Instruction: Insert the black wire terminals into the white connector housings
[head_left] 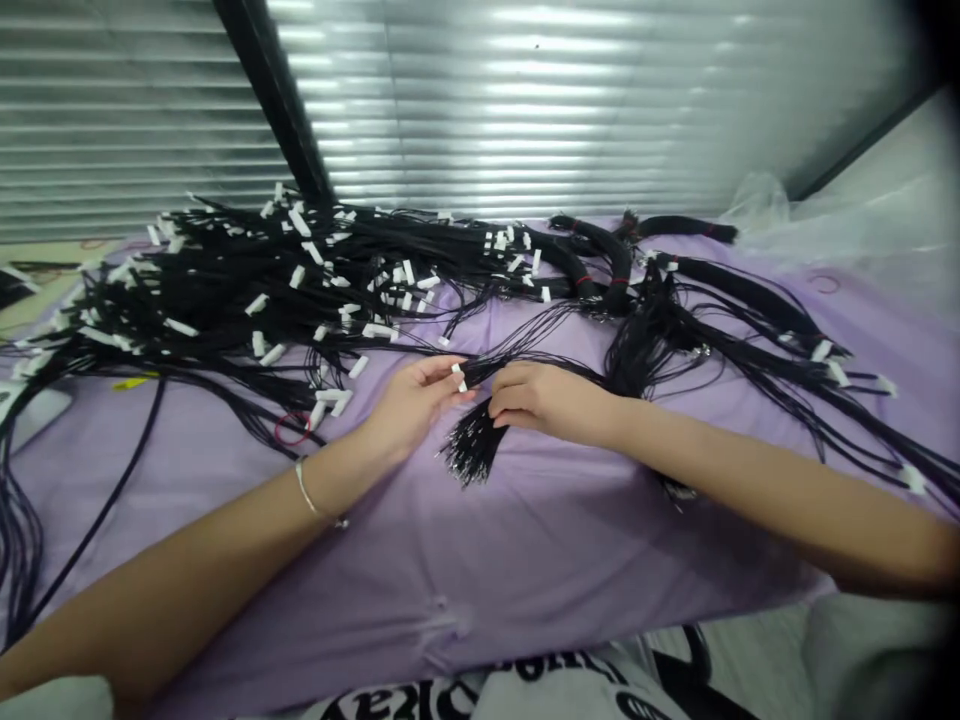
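Observation:
My left hand point(416, 398), with a thin bracelet at its wrist, pinches a small white plastic connector point(459, 377) between thumb and fingers. Black wires run to the right from near that connector. My right hand point(547, 400) is close beside it, fingers curled over thin black wires. Below its fingertips a bundle of wire ends point(471, 445) fans out, tipped with small shiny metal terminals. Whether a single wire sits between the right fingertips is too small to see.
A large heap of black cables point(225, 280) with white connectors covers the back left. Tied cable bundles point(600, 260) lie at the back centre, and more wires point(795, 380) stretch right. Under them is a purple cloth point(405, 580). A window with blinds point(487, 110) stands behind; clear plastic point(847, 245) lies at right.

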